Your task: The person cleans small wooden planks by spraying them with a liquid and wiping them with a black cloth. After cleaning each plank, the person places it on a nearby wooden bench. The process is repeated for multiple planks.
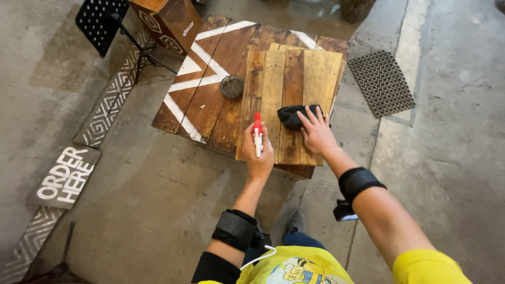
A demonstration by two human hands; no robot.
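Right hand [316, 134] on black cloth [292, 115]

Table [210, 100] in the middle of the floor, a smaller plank panel [286, 89] laid on its right half. Round dish [232, 87] on the table, just left of the panel. Cloth [294, 115] on the panel's near right part, under the right hand [317, 132]. Left hand [258, 155] over the panel's near edge, around an upright spray bottle [258, 134], left of the cloth. Mat [381, 81] on the floor right of the table. Box [168, 21] and stand [113, 26] beyond the far left corner. Sign [66, 176] on the floor, near left.
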